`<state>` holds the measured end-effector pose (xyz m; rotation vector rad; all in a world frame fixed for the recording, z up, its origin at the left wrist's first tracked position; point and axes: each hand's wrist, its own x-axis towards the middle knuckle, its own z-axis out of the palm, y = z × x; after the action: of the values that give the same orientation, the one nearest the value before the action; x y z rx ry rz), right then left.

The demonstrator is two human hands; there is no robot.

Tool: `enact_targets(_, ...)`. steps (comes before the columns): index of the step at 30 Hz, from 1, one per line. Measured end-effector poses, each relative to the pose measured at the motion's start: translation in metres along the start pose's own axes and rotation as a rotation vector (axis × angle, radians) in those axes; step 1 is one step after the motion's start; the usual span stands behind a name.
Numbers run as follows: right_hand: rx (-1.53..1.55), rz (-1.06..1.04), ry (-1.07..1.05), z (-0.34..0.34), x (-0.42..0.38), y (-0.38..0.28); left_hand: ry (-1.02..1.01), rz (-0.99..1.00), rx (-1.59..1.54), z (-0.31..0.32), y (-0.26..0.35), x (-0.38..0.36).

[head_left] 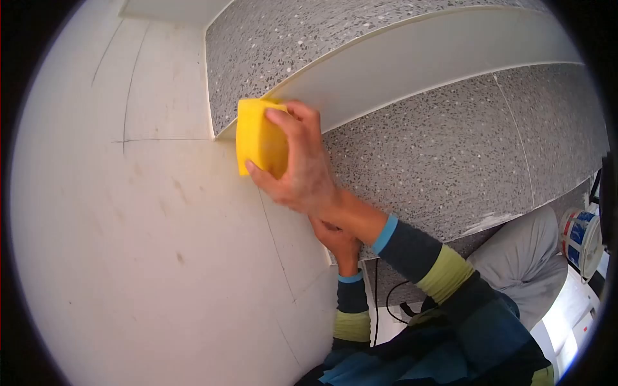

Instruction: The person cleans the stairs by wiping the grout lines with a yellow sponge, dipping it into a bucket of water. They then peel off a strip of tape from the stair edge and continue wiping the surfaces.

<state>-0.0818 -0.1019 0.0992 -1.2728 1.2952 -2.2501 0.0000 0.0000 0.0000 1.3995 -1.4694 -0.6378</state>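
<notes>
A yellow sponge (257, 138) is gripped in my right hand (306, 164), with the thumb on its lower side and the fingers over its top. It sits where the white wall (161, 219) meets the corner of a speckled grey stair step (399, 154) and its pale riser (438, 58). Beneath the right wrist lies my left hand (338, 241), close to the step's edge by the wall. The right arm covers most of that hand, so its fingers are hidden.
Thin dark lines and brownish smudges mark the wall. Another speckled step (283, 45) rises above. At the right stand a bucket (582, 241) with a blue and red label and my bent grey-trousered leg (524, 264). A black cable (389, 299) hangs below.
</notes>
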Motion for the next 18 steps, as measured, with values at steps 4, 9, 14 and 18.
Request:
enact_targets(4,-0.034,0.058,0.125,-0.057,-0.001,0.021,0.076,-0.111,-0.155,0.036,0.0,-0.015)
enact_targets(9,0.127,0.071,0.425,-0.077,0.032,0.038,-0.003,-0.028,0.025,0.031,0.006,-0.015)
enact_targets(14,-0.306,-0.025,0.23,-0.041,0.019,0.038,0.001,-0.041,-0.027,0.032,-0.002,-0.017)
enact_targets(18,-0.25,-0.045,0.179,-0.011,-0.005,0.03,0.067,-0.027,-0.086,0.035,0.004,-0.02)
